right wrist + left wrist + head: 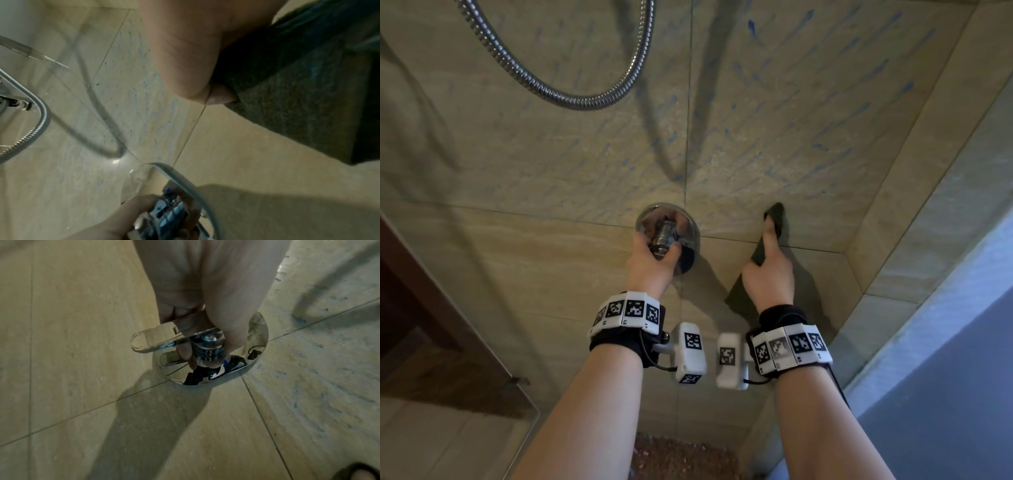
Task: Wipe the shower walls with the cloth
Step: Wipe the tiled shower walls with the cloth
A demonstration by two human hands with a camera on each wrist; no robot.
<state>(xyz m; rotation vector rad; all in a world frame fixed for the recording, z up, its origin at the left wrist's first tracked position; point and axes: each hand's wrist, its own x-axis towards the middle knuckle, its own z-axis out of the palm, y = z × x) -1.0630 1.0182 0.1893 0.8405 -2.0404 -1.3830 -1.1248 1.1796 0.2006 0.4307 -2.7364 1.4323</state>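
Pressing the dark cloth (774, 219) flat to the tiled shower wall (774, 144) with my right hand (768, 277), index finger straight along it, so that grip is spread apart, not clamped. The cloth sits on the wall just right of the chrome valve plate (690, 222), straddling a horizontal grout line (811, 249), with its lower part hanging under my palm. My left hand (652, 263) has its grip curled round the chrome valve handle (152, 339), thumb and fingers wrapped on the stem.

Risks from here: my left grip could twist the handle and start the water (likely a soaked cloth and wet sleeve bands), since any sideways lean goes straight into the lever. With only flat fingers holding it, the cloth could slide out and drop toward the pebbled floor (681, 455) if I lose pressure on an upstroke. The blue streaks (751, 27) above look unwiped; I judge most of the upper wall is left.

Room: open tile runs up and right from the cloth until the inside corner (859, 236), where the wall turns. Leftward the valve plate blocks a straight pass, just beside the cloth. Higher up, the metal hose (585, 101) loops across the wall, so a tall stroke on the left could snag it. Below, the tile looks free down to the floor.
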